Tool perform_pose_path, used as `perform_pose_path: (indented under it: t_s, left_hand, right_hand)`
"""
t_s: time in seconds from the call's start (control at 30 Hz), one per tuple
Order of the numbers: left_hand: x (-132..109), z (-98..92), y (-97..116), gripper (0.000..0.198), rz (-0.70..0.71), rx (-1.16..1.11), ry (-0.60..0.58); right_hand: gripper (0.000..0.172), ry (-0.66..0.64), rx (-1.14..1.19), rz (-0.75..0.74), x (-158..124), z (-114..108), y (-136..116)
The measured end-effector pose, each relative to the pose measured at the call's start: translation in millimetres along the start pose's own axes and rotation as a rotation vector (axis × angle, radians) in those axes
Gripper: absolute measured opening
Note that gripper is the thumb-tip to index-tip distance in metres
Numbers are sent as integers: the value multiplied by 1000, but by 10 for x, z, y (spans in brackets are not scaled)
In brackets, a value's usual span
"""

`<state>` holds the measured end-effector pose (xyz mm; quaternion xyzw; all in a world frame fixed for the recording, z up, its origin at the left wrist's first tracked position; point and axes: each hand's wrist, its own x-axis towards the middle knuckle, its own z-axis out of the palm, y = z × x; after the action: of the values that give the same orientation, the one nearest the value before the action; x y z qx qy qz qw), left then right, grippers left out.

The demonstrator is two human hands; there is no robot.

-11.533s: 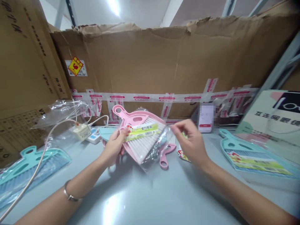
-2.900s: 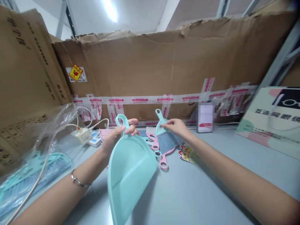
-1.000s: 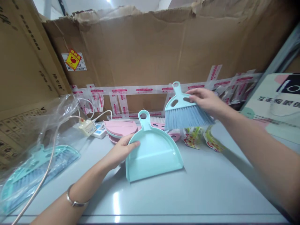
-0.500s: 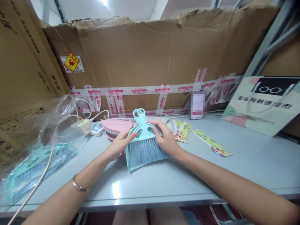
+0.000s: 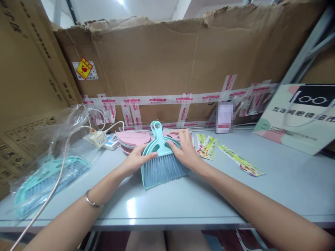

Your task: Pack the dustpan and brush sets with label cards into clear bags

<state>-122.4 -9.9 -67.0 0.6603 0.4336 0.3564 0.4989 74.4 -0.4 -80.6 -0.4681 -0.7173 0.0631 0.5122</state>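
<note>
A turquoise hand brush (image 5: 164,164) with blue-grey bristles lies against a matching dustpan (image 5: 143,178), handles up, at the middle of the table. My left hand (image 5: 134,161) grips the left side of the pair, thumb over the front. On the other side, my right hand (image 5: 185,150) holds the brush's right shoulder, thumb on its front and the other fingers curled behind. The dustpan is mostly hidden behind the brush. Just behind my left hand lies a pink dustpan set (image 5: 133,138), partly covered.
Another turquoise brush set (image 5: 52,181) in clear plastic lies at the left, with a white cable (image 5: 60,170) across it. A power strip (image 5: 111,143) stands behind. Printed paper strips (image 5: 240,160), a phone-like blurred object (image 5: 224,118) and a glasses-shop bag (image 5: 295,118) are to the right. Cardboard (image 5: 162,59) walls the back.
The brush and dustpan handles now line up more closely. My right fingers have lifted slightly at the brush's side. The view has shifted a little to the left.
</note>
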Motion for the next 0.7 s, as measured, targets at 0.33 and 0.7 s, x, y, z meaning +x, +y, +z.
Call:
perform_pose_path:
  t_s: [0.33, 0.7]
  left_hand:
    - [-19, -18, 35, 34, 11, 67, -69]
    - [1, -32, 1, 32, -23, 59, -69]
  right_hand:
    - [29, -729, 501, 326, 510, -121, -133]
    - [16, -442, 236, 267, 374, 110, -46]
